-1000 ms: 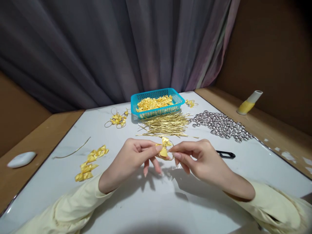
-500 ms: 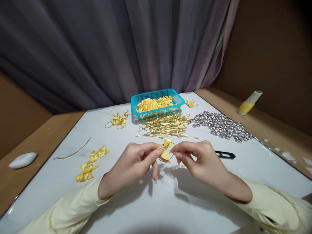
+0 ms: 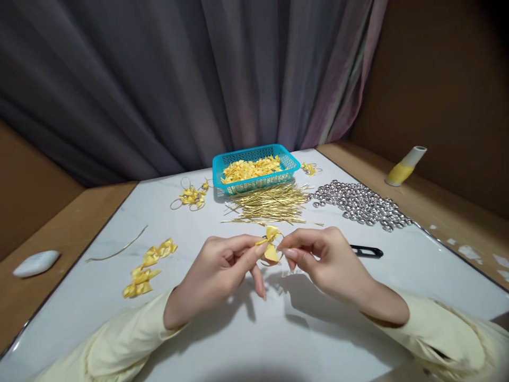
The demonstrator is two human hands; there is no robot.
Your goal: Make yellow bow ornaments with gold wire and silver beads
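A small yellow ribbon bow (image 3: 272, 243) with a thin gold wire loop is held just above the white table (image 3: 254, 329). My left hand (image 3: 222, 270) pinches its left side between thumb and forefinger. From the right, my right hand (image 3: 322, 260) pinches the bow as well, fingers curled. Both hands meet at the middle of the table, near its front half.
A blue basket (image 3: 254, 168) of yellow ribbon pieces stands at the back. Gold wire ties (image 3: 270, 206) lie in front of it, silver beads (image 3: 360, 206) to the right. Finished bows (image 3: 149, 265) lie left, more bows (image 3: 193, 196) at back left. A black clip (image 3: 368, 251), white object (image 3: 35, 263), thread cone (image 3: 405, 166).
The hands stay together on the bow with only small finger shifts; the bow has turned slightly and the left middle finger has lowered.
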